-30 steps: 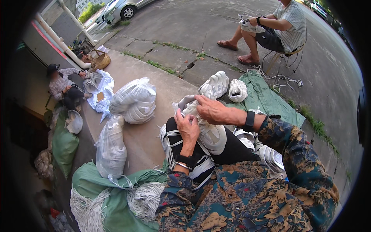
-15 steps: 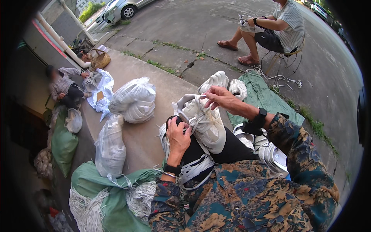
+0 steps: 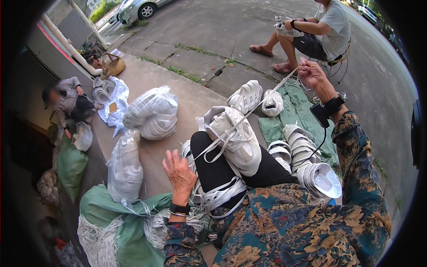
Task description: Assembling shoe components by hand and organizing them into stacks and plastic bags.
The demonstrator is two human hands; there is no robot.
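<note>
A white and grey sneaker point(image 3: 242, 149) rests on my lap, toe toward me, with loose lace loops over its front. My right hand point(image 3: 312, 76) is raised far to the upper right, fingers pinched on a white shoelace point(image 3: 271, 91). That lace stretches taut down to the sneaker. My left hand point(image 3: 179, 174) hovers left of my knee, fingers spread, holding nothing. A bundle of white laces point(image 3: 221, 196) lies across my left thigh, below the sneaker.
White sneakers point(image 3: 245, 96) and stacked shoe uppers point(image 3: 307, 155) lie on and near a green sheet point(image 3: 296, 107). Wrapped bundles point(image 3: 151, 113) and a green sack point(image 3: 102, 200) with laces lie left. One co-worker point(image 3: 327, 33) sits ahead, another point(image 3: 69, 98) far left.
My right hand has swung from the sneaker up and right, drawing the lace out. My left hand has left the sneaker's side, moving down and left, and opened.
</note>
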